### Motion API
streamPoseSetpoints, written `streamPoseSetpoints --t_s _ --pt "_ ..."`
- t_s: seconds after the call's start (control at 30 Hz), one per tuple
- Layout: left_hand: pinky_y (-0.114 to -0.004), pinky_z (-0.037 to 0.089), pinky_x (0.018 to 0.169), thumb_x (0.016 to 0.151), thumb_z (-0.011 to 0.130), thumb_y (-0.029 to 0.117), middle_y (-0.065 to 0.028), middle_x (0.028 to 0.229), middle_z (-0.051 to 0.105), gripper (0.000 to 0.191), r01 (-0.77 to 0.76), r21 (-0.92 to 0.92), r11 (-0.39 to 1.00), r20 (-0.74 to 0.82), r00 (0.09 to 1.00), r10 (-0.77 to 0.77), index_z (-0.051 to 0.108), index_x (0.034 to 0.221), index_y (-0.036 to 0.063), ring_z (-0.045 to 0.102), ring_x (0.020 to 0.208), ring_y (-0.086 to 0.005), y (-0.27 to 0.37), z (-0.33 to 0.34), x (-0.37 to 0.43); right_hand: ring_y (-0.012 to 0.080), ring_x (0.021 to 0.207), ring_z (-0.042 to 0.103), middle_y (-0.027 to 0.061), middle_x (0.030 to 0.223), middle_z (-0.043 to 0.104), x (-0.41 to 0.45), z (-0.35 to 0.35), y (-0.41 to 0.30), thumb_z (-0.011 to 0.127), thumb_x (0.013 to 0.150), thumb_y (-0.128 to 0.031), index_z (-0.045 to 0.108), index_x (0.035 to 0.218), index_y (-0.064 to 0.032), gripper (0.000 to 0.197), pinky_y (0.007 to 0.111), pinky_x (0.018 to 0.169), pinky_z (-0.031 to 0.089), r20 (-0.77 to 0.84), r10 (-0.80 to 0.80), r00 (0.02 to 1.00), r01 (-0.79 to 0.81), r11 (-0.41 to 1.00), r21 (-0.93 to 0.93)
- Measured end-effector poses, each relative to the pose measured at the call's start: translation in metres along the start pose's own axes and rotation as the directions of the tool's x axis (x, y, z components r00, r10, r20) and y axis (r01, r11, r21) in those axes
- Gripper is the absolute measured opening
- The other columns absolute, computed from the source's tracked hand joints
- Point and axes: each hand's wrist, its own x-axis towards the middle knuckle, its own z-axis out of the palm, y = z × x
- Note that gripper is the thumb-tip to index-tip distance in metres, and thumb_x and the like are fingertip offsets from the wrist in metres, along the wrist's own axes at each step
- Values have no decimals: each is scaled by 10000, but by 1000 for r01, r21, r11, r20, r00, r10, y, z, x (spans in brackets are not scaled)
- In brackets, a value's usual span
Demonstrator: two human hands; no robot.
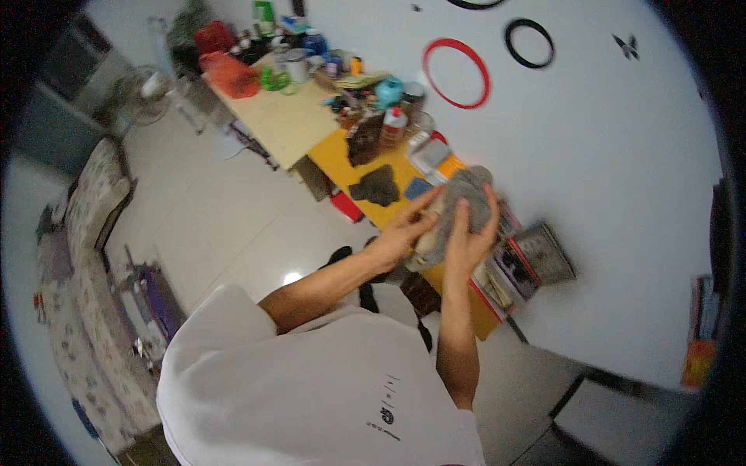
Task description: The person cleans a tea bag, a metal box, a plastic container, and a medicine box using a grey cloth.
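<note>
A soft-looking grey item [469, 195] with a beige side, probably a shoe, is held up over the yellow table [335, 152]. My left hand [402, 233] grips its beige side. From the other side, my right hand [473, 239] spreads its fingers across the grey surface. Blur hides the finer detail, and both hands cover part of the item. On the tabletop beyond my left hand lie a dark cloth [377, 185] and a small blue pad [417, 188].
Bottles, including a red-and-white bottle [393, 125], crowd the wall side. Books [513, 268] and a framed box [543, 253] sit to the right. A red plastic bag [230, 74] lies at the far end. A floral sofa [87, 250] and a fan [145, 93] stand left.
</note>
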Motion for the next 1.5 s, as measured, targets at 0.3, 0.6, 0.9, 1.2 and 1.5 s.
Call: streamPoseSetpoints --t_s 0.3,0.6,0.9,1.2,1.5 --pt "-348 279 1172 1039 514 136 -109 1599 344 585 -240 297 924 286 946 154 289 1570 40 358 1433 -204 -9 -10 33 286 1252 532 179 1356 512 -15 -9 25 731 905 -145 385 1440 -14 651 413 1022 454 -24 -220 975 217 972 -95" --pt "-354 202 1206 1067 433 241 -168 1602 326 568 -256 427 867 380 921 85 281 1565 14 291 1485 -253 -13 -1 34 201 1051 605 111 1153 636 24 -38 26 698 948 -175 545 1271 24 409 345 939 479 -63 132 989 -121 981 153" --pt "-348 248 1181 1089 414 331 -153 1588 326 584 -150 196 969 91 987 134 263 1573 41 317 1446 -249 -14 -5 45 254 1078 614 146 1153 638 -47 -13 62 779 873 -177 560 1237 40 477 376 972 469 49 151 987 -154 986 68" --pt "-317 305 1141 1094 405 360 -121 1503 423 547 3 150 989 124 992 -22 331 1544 59 397 1367 -204 -23 -14 40 282 1187 555 183 1261 578 -12 -17 45 794 855 -149 547 1278 36 524 398 1025 441 -69 152 986 -149 988 43" --pt "-313 382 1082 1074 485 322 -93 1386 527 514 33 103 994 174 983 -50 400 1494 39 480 1275 -177 -22 -12 41 341 1175 569 189 1215 571 -20 -23 30 828 791 -138 572 1268 -9 556 464 1009 450 16 -230 973 218 897 -385"
